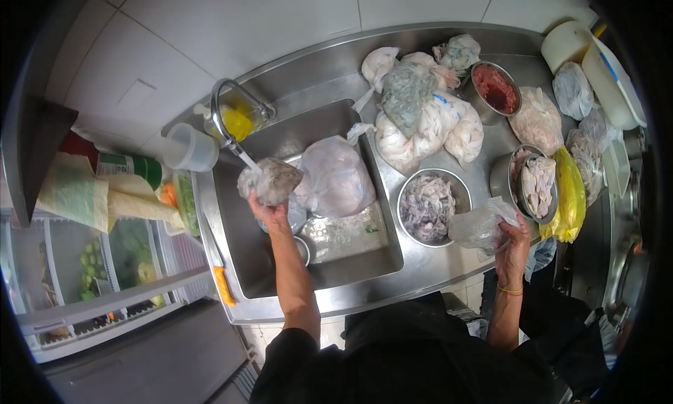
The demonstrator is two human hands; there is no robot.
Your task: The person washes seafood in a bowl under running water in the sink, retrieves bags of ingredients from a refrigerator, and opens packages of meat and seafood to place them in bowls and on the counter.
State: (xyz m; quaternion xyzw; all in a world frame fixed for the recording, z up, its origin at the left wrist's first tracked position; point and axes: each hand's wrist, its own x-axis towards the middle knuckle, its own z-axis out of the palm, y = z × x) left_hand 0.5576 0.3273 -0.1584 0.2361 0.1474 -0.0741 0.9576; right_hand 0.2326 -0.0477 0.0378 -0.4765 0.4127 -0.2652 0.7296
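My left hand point(268, 213) holds a greyish-white lump point(275, 181), perhaps frozen seafood, from below. It sits over the sink point(329, 258), right under the tap point(228, 127), with water running onto it. Beside the lump, a large tied plastic bag point(336, 176) with pale pink contents lies in the sink. My right hand point(514, 241) is closed on the edge of a crumpled clear plastic bag point(484, 224). That bag hangs at the right rim of a steel bowl point(433, 208) filled with grey-white strips, maybe squid.
Several full plastic bags point(420, 117) crowd the counter behind the bowl. A steel pot point(494, 88) holds red meat; steel containers point(536, 187) of pale meat stand at right, near a yellow bag point(568, 194). An orange-handled knife point(223, 285) lies on the sink's left edge.
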